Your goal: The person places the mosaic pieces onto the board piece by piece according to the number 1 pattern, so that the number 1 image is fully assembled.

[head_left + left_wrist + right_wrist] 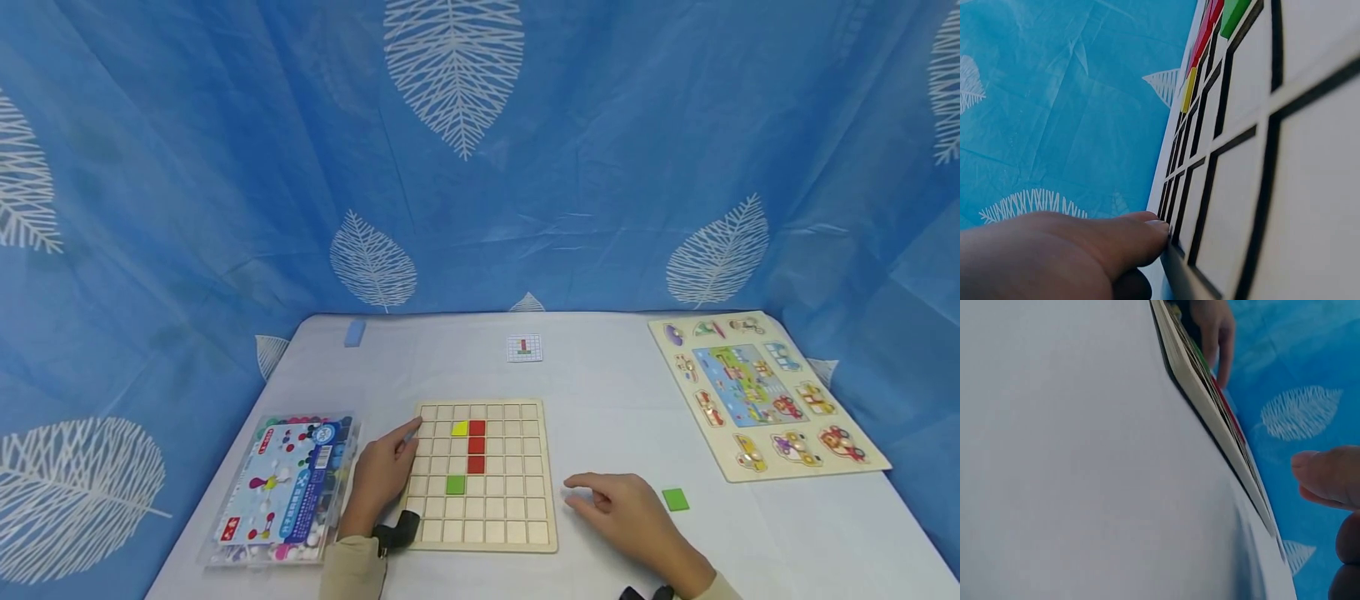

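A wooden grid board (506, 533) lies on the table with square recesses. In it sit three red square tiles (476, 445) in a column, a yellow tile (460, 428) with a cut corner beside the top one, and a green square tile (455, 485) lower left. My left hand (381, 471) rests at the board's left edge, its index finger (1141, 234) touching the rim. Right of the board, my right hand (626, 512) hovers with fingers loosely bent and nothing visible between thumb and index finger. Another green square tile (676, 499) lies on the table just right of it.
A pattern card (524, 348) lies behind the board. At left stands a clear plastic box (277, 492) of coloured balls. A wooden picture puzzle (712, 333) lies at the right. A small blue block (355, 333) sits at the back left, near the blue curtain (600, 167).
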A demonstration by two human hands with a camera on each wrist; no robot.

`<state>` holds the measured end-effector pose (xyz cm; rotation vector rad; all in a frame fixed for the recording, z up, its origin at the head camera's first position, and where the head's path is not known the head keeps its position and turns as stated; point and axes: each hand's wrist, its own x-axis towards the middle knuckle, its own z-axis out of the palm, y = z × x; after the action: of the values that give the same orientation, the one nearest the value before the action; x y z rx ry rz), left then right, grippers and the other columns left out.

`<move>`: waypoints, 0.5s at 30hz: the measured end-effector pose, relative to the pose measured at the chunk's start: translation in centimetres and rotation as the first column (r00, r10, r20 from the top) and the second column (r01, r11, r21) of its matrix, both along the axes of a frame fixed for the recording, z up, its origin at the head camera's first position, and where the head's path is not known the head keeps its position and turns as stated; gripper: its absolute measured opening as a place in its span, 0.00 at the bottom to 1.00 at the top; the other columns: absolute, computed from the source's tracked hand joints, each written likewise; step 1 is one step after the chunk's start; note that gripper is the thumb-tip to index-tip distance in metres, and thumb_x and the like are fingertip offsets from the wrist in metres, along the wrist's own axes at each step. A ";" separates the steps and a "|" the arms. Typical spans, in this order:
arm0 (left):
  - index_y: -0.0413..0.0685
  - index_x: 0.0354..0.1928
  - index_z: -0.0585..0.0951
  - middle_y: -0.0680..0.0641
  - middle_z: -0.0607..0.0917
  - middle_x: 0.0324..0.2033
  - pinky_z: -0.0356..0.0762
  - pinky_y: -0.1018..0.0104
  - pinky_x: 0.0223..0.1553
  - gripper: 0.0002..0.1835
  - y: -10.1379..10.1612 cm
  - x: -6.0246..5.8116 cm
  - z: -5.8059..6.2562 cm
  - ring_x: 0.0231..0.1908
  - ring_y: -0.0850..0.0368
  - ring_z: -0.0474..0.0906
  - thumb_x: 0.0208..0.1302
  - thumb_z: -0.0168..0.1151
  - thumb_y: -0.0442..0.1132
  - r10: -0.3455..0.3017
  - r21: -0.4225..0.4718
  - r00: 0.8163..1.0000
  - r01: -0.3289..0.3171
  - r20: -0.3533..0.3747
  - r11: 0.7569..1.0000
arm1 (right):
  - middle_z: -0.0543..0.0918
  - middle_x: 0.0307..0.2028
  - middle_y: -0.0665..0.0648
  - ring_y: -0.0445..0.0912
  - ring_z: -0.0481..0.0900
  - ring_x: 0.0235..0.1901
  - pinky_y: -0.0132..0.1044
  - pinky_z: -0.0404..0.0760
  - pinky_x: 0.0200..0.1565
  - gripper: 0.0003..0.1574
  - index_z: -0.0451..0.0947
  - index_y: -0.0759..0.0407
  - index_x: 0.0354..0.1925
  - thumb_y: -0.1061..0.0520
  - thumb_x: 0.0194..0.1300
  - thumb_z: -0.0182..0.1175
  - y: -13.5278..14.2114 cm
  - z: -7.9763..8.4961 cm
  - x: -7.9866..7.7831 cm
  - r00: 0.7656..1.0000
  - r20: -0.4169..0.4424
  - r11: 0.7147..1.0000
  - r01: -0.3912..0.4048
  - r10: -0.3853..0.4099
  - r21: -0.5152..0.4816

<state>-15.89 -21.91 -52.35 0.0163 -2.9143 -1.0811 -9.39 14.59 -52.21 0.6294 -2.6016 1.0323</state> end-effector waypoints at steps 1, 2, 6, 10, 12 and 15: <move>0.53 0.67 0.81 0.55 0.65 0.13 0.57 0.63 0.20 0.21 0.0 0.0 0.0 0.14 0.60 0.56 0.75 0.61 0.40 -0.001 0.000 1.000 0.001 -0.003 1.000 | 0.52 0.16 0.28 0.25 0.49 0.17 0.24 0.62 0.22 0.11 0.90 0.43 0.38 0.54 0.56 0.78 0.4 -0.1 0.1 1.000 -0.010 1.000 0.008 -0.008 -0.001; 0.54 0.67 0.81 0.55 0.65 0.13 0.57 0.63 0.20 0.21 0.0 0.0 0.0 0.14 0.60 0.56 0.75 0.61 0.40 0.001 -0.001 1.000 -0.001 -0.005 1.000 | 0.52 0.16 0.28 0.25 0.49 0.17 0.23 0.62 0.22 0.11 0.90 0.43 0.38 0.55 0.55 0.79 0.9 -0.2 0.1 1.000 -0.016 1.000 0.014 -0.014 -0.006; 0.54 0.66 0.81 0.55 0.65 0.13 0.56 0.64 0.19 0.20 0.1 0.1 0.1 0.14 0.60 0.56 0.74 0.61 0.40 0.010 -0.007 1.000 -0.010 -0.016 1.000 | 0.52 0.15 0.27 0.24 0.47 0.17 0.24 0.63 0.22 0.12 0.90 0.43 0.38 0.56 0.54 0.79 2.4 -0.5 0.6 0.999 -0.011 0.999 0.046 -0.046 -0.005; 0.54 0.66 0.82 0.55 0.65 0.13 0.56 0.64 0.20 0.20 0.1 0.2 0.1 0.14 0.60 0.55 0.74 0.61 0.40 0.013 -0.011 1.000 -0.013 -0.016 1.000 | 0.52 0.15 0.28 0.25 0.46 0.16 0.27 0.63 0.21 0.13 0.90 0.43 0.38 0.56 0.54 0.79 3.7 -0.6 1.2 0.996 0.035 0.996 0.084 -0.084 0.010; 0.53 0.66 0.81 0.55 0.65 0.13 0.56 0.64 0.19 0.20 0.1 0.2 0.1 0.14 0.60 0.55 0.75 0.61 0.40 0.007 -0.012 1.000 -0.007 -0.015 1.000 | 0.52 0.14 0.28 0.26 0.46 0.16 0.28 0.63 0.21 0.13 0.90 0.44 0.39 0.56 0.54 0.79 4.2 -0.5 1.6 0.993 0.060 0.995 0.103 -0.104 0.016; 0.53 0.66 0.81 0.55 0.65 0.13 0.56 0.64 0.20 0.20 0.2 0.2 0.2 0.14 0.60 0.55 0.75 0.60 0.40 0.003 -0.011 1.000 -0.003 -0.011 1.000 | 0.54 0.13 0.30 0.28 0.48 0.15 0.29 0.63 0.22 0.14 0.90 0.44 0.40 0.55 0.54 0.79 4.9 -0.5 2.0 0.986 0.092 0.990 0.136 -0.138 0.026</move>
<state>-15.71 -21.74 -52.15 0.0150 -2.9098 -1.0608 -7.35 19.50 -52.74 0.4084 -2.6954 1.0170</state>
